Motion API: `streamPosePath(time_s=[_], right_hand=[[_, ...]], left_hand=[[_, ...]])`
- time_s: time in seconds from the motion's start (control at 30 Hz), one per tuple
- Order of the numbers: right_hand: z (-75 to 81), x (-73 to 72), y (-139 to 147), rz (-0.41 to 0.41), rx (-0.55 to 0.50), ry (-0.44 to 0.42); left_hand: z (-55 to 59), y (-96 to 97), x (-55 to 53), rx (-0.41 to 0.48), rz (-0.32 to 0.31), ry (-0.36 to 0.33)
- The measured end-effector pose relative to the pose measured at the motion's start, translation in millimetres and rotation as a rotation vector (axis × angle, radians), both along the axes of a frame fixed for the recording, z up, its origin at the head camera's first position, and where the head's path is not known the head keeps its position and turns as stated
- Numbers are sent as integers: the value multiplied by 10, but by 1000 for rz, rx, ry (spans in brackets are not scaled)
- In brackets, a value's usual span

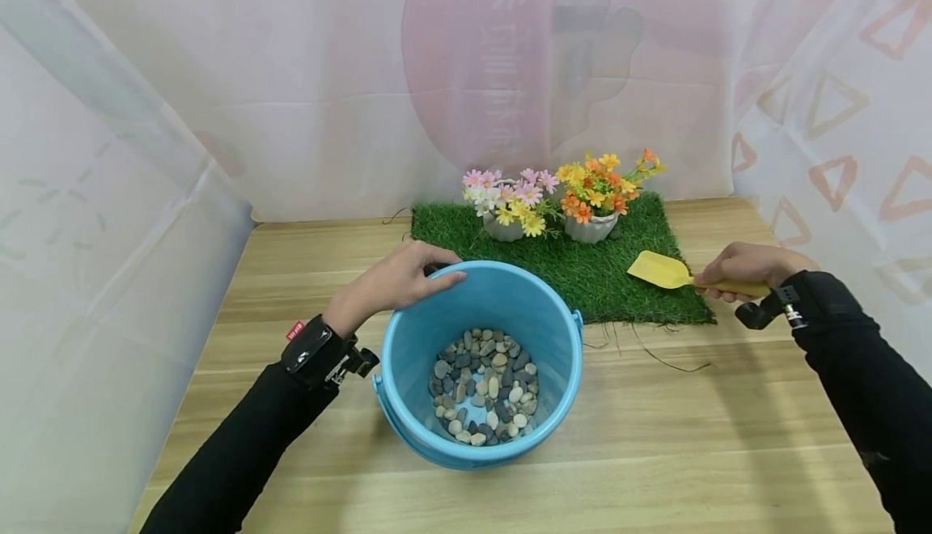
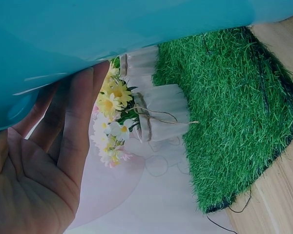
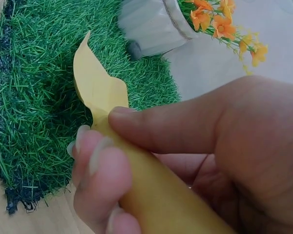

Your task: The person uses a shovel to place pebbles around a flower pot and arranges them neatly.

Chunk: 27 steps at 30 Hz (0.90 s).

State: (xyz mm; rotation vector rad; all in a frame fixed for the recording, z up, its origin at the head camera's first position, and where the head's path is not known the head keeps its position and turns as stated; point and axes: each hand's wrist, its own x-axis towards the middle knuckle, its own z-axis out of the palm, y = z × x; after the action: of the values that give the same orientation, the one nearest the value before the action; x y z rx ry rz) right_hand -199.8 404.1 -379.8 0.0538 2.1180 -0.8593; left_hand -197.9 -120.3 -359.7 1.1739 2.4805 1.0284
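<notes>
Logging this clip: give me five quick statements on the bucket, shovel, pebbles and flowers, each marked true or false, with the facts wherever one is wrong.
1. The left hand holds the rim of the blue bucket. True.
2. The right hand grips the yellow shovel by its blade. False: the right hand grips its handle.
3. The pebbles hide the bucket's whole floor. False: some blue floor shows between them.
4. Both flowerpots stand on the artificial turf mat. True.
5. In the head view, the orange-and-yellow flowers are left of the pink, white and yellow flowers. False: they are to the right.
</notes>
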Motion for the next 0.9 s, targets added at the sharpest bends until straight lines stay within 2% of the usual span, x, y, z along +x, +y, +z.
streamPosePath(time_s=[0.33, 0.53, 0.63, 0.73, 0.9], right_hand=[[62, 78, 31, 35, 12, 68], [166, 170, 1, 105, -17, 165], [256, 214, -35, 165, -64, 233], [352, 241, -102, 223, -154, 300], [518, 264, -314, 300, -273, 372]], left_hand=[[-14, 2, 1, 4, 2, -12], [-4, 7, 4, 4, 10, -17], [8, 7, 10, -2, 14, -27], [17, 5, 14, -8, 18, -27], [15, 4, 13, -7, 14, -28]])
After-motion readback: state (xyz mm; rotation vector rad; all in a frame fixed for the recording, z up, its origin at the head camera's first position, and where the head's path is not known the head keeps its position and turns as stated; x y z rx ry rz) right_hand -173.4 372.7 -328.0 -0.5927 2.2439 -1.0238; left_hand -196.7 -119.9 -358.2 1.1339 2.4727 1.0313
